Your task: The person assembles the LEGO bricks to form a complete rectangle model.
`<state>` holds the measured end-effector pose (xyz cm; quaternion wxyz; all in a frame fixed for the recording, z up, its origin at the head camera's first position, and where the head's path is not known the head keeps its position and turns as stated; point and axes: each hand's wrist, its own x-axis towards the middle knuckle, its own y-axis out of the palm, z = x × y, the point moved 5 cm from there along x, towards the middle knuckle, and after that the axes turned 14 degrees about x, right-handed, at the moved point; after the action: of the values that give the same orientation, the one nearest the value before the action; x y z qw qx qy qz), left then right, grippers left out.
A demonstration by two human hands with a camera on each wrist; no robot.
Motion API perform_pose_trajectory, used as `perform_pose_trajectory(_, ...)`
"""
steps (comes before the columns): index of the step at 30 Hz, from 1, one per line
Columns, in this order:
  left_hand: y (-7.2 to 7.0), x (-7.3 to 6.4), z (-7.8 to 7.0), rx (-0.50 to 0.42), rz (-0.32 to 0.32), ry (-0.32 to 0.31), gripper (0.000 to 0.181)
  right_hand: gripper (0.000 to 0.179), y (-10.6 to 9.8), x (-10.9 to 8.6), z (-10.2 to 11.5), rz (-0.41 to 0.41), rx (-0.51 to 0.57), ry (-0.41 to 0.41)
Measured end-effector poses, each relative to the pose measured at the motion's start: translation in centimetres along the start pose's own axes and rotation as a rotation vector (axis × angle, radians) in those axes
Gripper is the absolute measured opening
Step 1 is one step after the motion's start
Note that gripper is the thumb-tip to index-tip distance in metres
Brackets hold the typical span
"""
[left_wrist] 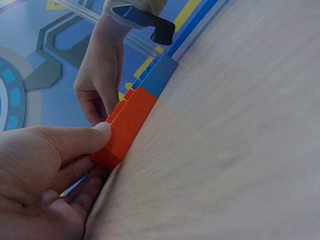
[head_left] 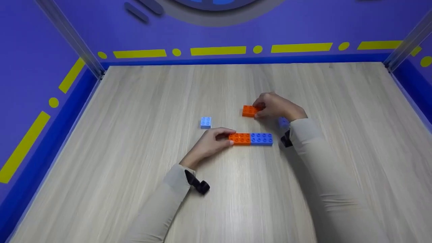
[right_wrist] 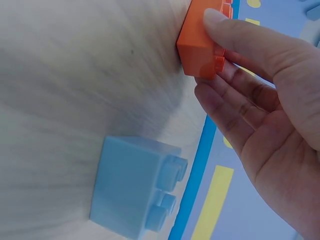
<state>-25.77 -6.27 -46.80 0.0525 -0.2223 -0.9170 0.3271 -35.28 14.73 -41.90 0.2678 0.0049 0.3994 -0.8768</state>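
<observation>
My left hand (head_left: 213, 143) pinches the left end of an orange building brick (head_left: 240, 139) between thumb and fingers. End to end with that brick lies a blue brick (head_left: 262, 139) on its right; both rest on the table, studs up. Farther back, my right hand (head_left: 277, 105) holds a second orange brick (head_left: 249, 111) by its right end, the thumb on its near side in the right wrist view. Fingers cover part of this brick. Below the right hand sits a small blue brick (right_wrist: 132, 187), partly hidden by the wrist in the head view.
A light blue four-stud brick (head_left: 206, 123) stands behind the left hand on the wood-grain table (head_left: 152, 101). Blue-purple panels (head_left: 303, 27) with yellow marks wall the table at the back and both sides.
</observation>
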Motion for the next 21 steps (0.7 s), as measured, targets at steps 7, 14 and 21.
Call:
perform_pose_trajectory(7,0.0,0.0,0.0,0.013,-0.004,-0.002,0.035,0.036,0.1,-0.5,0.2,0.004,-0.012,-0.028)
perform_pose_trajectory(14,0.0,-0.1,-0.1,0.017,-0.007,-0.002,0.036,0.035,0.1,-1.1,0.3,-0.013,-0.002,-0.067)
perform_pose_trajectory(21,0.1,-0.1,-0.1,0.026,0.001,-0.013,0.036,0.034,0.0,-1.7,0.3,-0.018,0.028,-0.066)
